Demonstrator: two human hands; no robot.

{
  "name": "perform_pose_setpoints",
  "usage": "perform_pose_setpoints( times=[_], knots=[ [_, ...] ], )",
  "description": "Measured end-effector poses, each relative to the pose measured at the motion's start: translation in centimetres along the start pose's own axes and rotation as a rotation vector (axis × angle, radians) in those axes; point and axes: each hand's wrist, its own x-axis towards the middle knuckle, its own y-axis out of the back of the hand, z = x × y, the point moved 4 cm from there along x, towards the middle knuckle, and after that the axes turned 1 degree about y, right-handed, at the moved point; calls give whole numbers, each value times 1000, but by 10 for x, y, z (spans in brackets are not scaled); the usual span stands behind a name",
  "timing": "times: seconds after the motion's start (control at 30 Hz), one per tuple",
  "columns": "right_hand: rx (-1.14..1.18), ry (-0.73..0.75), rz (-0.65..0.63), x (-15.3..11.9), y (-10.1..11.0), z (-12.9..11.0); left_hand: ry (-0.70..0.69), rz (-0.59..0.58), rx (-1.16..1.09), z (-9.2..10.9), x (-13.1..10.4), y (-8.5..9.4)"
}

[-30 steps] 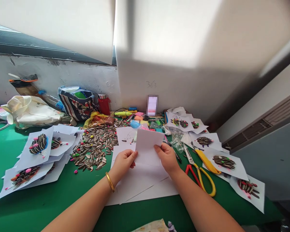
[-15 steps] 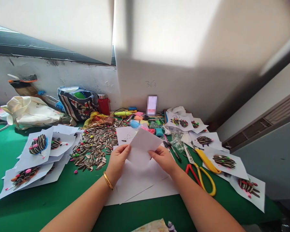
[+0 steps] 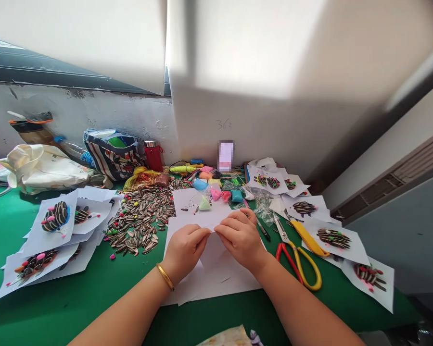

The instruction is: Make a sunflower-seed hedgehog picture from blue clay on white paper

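Note:
My left hand (image 3: 186,247), with a gold bangle at the wrist, pinches the edge of a small white paper (image 3: 211,247). Opposite it, my right hand (image 3: 242,240) grips the same edge, and the fingertips of both hands almost meet. The small paper hangs over larger white sheets (image 3: 202,288) on the green table, and its outline is hard to separate from them. Beyond the hands, another sheet (image 3: 182,198) bears faint drawn marks, a few seeds and a pale green clay packet (image 3: 204,203).
Striped seeds (image 3: 140,221) lie left of the sheets. Papers with seed-and-clay figures sit at the left (image 3: 54,216) and right (image 3: 334,239). Scissors (image 3: 294,250) with red and yellow handles rest near my right forearm. A phone (image 3: 225,156) and red bottle (image 3: 153,156) stand by the wall.
The small paper, earlier raised with its face showing, is now lower and tilted. Both hands have come closer together at its edge, and the clay packet behind it has come into view.

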Motion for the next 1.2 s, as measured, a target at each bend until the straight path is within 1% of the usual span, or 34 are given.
perform_pose_setpoints(
  times=[0.1, 0.23, 0.3, 0.37, 0.43, 0.47, 0.57, 0.67, 0.73, 0.83, 0.93, 1.03, 1.1, 1.13, 1.17, 1.2],
  knots=[
    [6, -31, 4, 1, 0, 4, -6, 10, 2, -1, 0, 3],
    [3, -94, 80, -1, 9, 24, 32, 57, 18, -13, 2, 10],
    [-10, -137, 121, -2, 14, 34, 59, 108, 20, -20, 4, 14],
    [-33, -168, 163, -2, 18, 38, 80, 189, 12, -22, 4, 19],
    [-53, -148, 164, -2, 18, 33, 63, 252, 17, -17, 4, 22],
    [-55, -118, 141, -2, 16, 27, 34, 259, 30, -12, 4, 22],
    [-40, -4, 48, -1, 5, 4, -73, 176, 112, 5, 2, 18],
    [-27, 47, 35, 0, -2, -10, -114, 113, 189, 13, 1, 15],
    [-21, 45, 58, 0, 0, -10, -120, 117, 200, 12, 1, 16],
    [-17, 4, 109, 0, 8, 2, -108, 151, 199, 6, 3, 21],
    [-16, -80, 174, -1, 18, 23, -77, 199, 191, 1, 5, 27],
    [10, -189, 283, -5, 25, 46, -14, 262, 102, -4, 6, 32],
    [70, -269, 351, -8, 25, 57, 79, 334, -45, -9, 6, 33],
    [125, -302, 360, -9, 23, 59, 145, 365, -146, -13, 5, 33],
    [198, -331, 342, -10, 20, 60, 222, 382, -260, -18, 5, 30],
    [286, -358, 297, -11, 15, 60, 303, 381, -378, -22, 5, 27]
  ],
)
